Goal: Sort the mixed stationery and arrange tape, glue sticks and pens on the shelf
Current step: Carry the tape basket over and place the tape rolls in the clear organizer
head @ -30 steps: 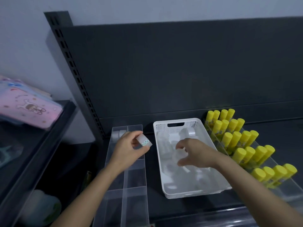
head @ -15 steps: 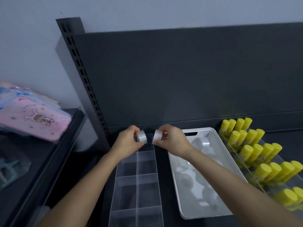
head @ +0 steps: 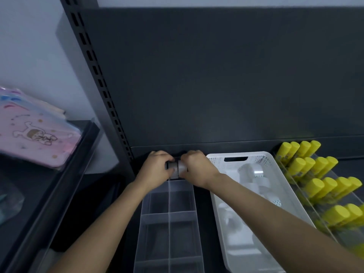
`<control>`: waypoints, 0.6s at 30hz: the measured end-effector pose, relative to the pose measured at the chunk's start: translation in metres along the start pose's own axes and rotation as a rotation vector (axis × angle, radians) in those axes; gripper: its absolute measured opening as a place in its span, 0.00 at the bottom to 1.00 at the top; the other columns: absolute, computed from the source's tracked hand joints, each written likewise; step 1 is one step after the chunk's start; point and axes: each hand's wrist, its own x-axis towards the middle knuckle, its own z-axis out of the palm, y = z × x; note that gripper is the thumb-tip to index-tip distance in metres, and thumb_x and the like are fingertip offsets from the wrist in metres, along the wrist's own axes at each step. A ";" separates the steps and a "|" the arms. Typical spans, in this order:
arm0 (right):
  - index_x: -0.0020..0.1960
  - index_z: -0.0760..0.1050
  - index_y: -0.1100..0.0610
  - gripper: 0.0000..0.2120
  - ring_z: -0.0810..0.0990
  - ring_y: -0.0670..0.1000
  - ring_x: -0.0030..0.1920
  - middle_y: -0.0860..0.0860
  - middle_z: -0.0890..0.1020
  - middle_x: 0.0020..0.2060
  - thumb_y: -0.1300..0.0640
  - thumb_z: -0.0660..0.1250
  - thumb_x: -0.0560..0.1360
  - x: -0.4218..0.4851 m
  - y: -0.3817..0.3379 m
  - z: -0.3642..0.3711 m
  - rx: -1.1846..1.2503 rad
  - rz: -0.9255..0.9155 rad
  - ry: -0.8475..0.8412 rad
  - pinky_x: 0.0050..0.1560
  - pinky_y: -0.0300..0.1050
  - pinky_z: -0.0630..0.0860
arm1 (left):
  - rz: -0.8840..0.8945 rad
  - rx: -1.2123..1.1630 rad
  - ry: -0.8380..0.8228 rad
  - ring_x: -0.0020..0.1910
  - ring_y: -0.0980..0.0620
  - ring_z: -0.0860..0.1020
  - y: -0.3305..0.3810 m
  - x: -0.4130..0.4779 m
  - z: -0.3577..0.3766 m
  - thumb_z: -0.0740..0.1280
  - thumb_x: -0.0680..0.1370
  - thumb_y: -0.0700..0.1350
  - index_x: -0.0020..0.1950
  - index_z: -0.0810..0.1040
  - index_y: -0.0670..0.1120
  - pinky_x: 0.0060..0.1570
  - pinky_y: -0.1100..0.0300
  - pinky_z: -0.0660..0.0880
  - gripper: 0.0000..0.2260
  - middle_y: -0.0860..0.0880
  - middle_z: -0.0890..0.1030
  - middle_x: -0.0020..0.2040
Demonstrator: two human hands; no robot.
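**Holding two tape rolls (head: 176, 166) at the rear of the clear organizer (head: 168, 203)**

I had little room at the far end. The left hand (head: 155, 167) and right hand (head: 197, 168) sat close under the shelf's dark back panel (head: 216, 75), with the slotted upright (head: 102, 83) just off to their left. The organizer ran toward me from beneath the hands, its divided compartments open from above. The white basket (head: 260, 159) lay just beside its right wall, with a narrow dark strip of shelf between them. Right of the basket, yellow glue sticks (head: 319, 186) stood tilted in rows in a clear rack (head: 343, 201).

Each hand's fingers were curled round one small roll. The left roll (head: 170, 166) looked grey with a dark end, and the right roll (head: 182, 167) looked pale and translucent. The two met side by side between the hands, above the organizer's rearmost compartments. I could not tell whether they rested on anything. Spare rolls (head: 254, 171) lay loose in the basket, one of them with a dotted band. A pink pouch (head: 33, 134) lay on the neighbouring shelf, well apart to the left.
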 end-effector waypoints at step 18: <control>0.56 0.77 0.63 0.12 0.77 0.58 0.52 0.59 0.76 0.54 0.65 0.64 0.73 -0.026 0.014 -0.015 0.147 0.002 0.188 0.53 0.47 0.74 | 0.005 -0.101 0.111 0.55 0.58 0.71 0.021 -0.034 -0.004 0.67 0.76 0.40 0.57 0.80 0.45 0.56 0.70 0.64 0.10 0.54 0.74 0.55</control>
